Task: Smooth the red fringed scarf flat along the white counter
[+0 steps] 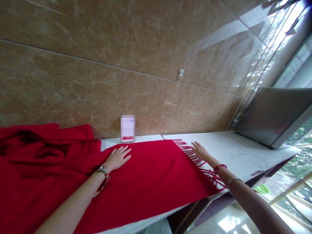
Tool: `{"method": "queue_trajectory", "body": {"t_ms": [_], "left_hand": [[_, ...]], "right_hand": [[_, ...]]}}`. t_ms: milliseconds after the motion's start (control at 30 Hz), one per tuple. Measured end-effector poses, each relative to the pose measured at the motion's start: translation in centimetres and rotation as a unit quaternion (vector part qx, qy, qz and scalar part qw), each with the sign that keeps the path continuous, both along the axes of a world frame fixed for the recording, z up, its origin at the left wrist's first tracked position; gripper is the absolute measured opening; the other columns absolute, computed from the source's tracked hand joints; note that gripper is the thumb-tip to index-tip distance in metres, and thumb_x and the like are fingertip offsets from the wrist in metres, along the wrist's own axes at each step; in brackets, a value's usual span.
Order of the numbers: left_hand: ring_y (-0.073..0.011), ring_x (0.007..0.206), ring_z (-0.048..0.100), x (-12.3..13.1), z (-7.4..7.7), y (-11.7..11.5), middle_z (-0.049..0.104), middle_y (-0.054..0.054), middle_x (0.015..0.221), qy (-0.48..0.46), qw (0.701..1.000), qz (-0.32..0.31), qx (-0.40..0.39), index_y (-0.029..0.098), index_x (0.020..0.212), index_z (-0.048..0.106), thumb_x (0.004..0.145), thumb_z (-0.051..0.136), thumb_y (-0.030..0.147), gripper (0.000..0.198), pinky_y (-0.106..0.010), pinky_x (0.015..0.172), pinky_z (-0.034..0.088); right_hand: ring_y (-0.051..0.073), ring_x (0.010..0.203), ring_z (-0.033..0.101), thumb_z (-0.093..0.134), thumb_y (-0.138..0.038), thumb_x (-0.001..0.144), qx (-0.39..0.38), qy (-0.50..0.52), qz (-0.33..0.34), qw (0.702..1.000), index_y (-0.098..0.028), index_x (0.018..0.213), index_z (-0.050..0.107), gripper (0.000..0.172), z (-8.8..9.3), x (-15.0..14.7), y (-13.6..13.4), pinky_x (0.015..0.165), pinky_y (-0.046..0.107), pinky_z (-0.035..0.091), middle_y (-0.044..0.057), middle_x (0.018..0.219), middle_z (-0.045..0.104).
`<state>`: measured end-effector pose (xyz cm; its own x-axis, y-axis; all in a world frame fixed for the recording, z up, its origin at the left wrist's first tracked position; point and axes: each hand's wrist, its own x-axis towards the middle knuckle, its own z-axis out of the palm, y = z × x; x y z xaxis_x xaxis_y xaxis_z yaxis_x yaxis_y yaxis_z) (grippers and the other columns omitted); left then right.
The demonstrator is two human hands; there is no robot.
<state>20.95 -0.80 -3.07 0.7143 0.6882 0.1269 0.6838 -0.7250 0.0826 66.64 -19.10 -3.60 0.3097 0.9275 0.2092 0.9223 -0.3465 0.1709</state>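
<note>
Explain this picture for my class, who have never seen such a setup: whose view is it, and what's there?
No machine here: these are one person's bare hands, seen by a camera worn on their head, looking forward and down. A red fringed cloth lies on a white counter, bunched at the picture's left, flatter toward its right. The left hand lies spread on the cloth; the right hand is open at the fringe, though whether it touches is unclear. Neither hand grips anything. A phone stands upright by the wall.
</note>
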Motion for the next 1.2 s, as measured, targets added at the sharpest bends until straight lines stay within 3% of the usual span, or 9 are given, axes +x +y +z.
{"method": "queue_trajectory", "body": {"t_ms": [133, 267, 433, 533, 600, 700, 867, 1033, 1200], "left_hand": [[-0.0244, 0.130, 0.024, 0.0, -0.2, 0.2, 0.029, -0.005, 0.141, -0.007, 1.000, -0.002, -0.003, 0.024, 0.133, 0.037, 0.086, 0.028, 0.045, 0.052, -0.045, 0.102, 0.021], [-0.0239, 0.130, 0.024, 0.1, -0.3, 0.3, 0.030, -0.005, 0.141, 0.000, 1.000, 0.000, 0.007, 0.023, 0.133, 0.037, 0.086, 0.029, 0.044, 0.052, -0.044, 0.102, 0.020], [-0.0234, 0.130, 0.023, 0.1, -0.3, 0.3, 0.029, -0.005, 0.142, 0.003, 1.000, -0.001, 0.007, 0.023, 0.133, 0.036, 0.087, 0.027, 0.044, 0.052, -0.043, 0.103, 0.020], [-0.0232, 0.130, 0.023, 0.1, -0.4, 0.5, 0.028, -0.005, 0.142, 0.002, 1.000, 0.000, 0.006, 0.023, 0.133, 0.036, 0.086, 0.027, 0.045, 0.053, -0.043, 0.103, 0.020], [-0.0231, 0.130, 0.023, 0.1, -0.6, 0.6, 0.028, -0.004, 0.142, 0.001, 1.000, 0.002, 0.004, 0.024, 0.133, 0.036, 0.086, 0.027, 0.046, 0.052, -0.044, 0.103, 0.020], [-0.0230, 0.130, 0.023, 0.1, -0.7, 0.9, 0.029, -0.004, 0.142, -0.003, 1.000, 0.001, 0.003, 0.025, 0.133, 0.036, 0.086, 0.027, 0.046, 0.052, -0.044, 0.103, 0.019], [-0.0229, 0.130, 0.023, 0.1, -0.6, 0.8, 0.029, -0.004, 0.142, 0.000, 1.000, -0.002, 0.009, 0.025, 0.133, 0.036, 0.086, 0.026, 0.046, 0.052, -0.044, 0.103, 0.020], [-0.0223, 0.130, 0.023, 0.1, -0.6, 0.8, 0.030, -0.004, 0.141, 0.010, 1.000, -0.002, 0.018, 0.023, 0.133, 0.036, 0.086, 0.027, 0.043, 0.052, -0.044, 0.103, 0.020], [-0.0247, 0.129, 0.027, 0.2, -1.0, 1.3, 0.033, -0.005, 0.140, -0.010, 0.999, -0.002, 0.033, 0.021, 0.131, 0.040, 0.085, 0.029, 0.043, 0.052, -0.044, 0.102, 0.022]], "right_hand": [[0.026, 0.131, 0.019, 0.024, -0.033, 0.092, 0.044, 0.051, 0.083, 0.994, -0.018, 0.136, 0.028, 0.047, -0.8, -4.1, -1.6, 0.099, 0.050, 0.030, 0.013, 0.142, 0.026], [0.022, 0.132, 0.018, 0.024, -0.042, 0.091, -0.012, 0.124, 0.208, 0.970, -0.026, 0.138, 0.022, 0.050, -1.7, -8.0, -2.9, 0.105, 0.046, 0.021, 0.005, 0.145, 0.023], [0.026, 0.130, 0.023, 0.019, -0.037, 0.092, -0.057, 0.118, 0.073, 0.989, -0.027, 0.135, 0.031, 0.046, -1.6, -3.2, -4.5, 0.099, 0.057, 0.023, 0.008, 0.141, 0.030], [0.030, 0.128, 0.025, 0.020, -0.037, 0.091, -0.018, 0.078, -0.022, 0.997, -0.028, 0.133, 0.034, 0.045, -1.3, 0.4, -5.4, 0.092, 0.065, 0.024, 0.010, 0.140, 0.032], [0.031, 0.129, 0.022, 0.020, -0.037, 0.091, 0.032, 0.073, -0.042, 0.996, -0.026, 0.135, 0.031, 0.046, -1.1, 0.5, -5.4, 0.091, 0.065, 0.025, 0.012, 0.142, 0.028], [0.028, 0.132, 0.015, 0.020, -0.039, 0.092, 0.066, 0.100, 0.045, 0.992, -0.025, 0.138, 0.023, 0.048, -0.9, -3.1, -5.1, 0.096, 0.059, 0.024, 0.012, 0.144, 0.022], [0.019, 0.133, 0.016, 0.023, -0.041, 0.092, -0.006, 0.146, 0.218, 0.965, -0.029, 0.139, 0.020, 0.049, -1.5, -9.1, -5.2, 0.106, 0.043, 0.018, 0.003, 0.145, 0.022], [0.024, 0.129, 0.025, 0.022, -0.039, 0.091, 0.007, 0.113, 0.069, 0.991, -0.022, 0.134, 0.033, 0.047, -0.7, -4.5, -6.4, 0.101, 0.051, 0.025, 0.010, 0.140, 0.032], [0.025, 0.112, 0.048, 0.028, -0.027, 0.090, 0.037, 0.006, -0.014, 0.999, -0.014, 0.113, 0.054, 0.038, 2.9, -1.2, -8.0, 0.090, 0.040, 0.039, 0.016, 0.118, 0.054]]}}
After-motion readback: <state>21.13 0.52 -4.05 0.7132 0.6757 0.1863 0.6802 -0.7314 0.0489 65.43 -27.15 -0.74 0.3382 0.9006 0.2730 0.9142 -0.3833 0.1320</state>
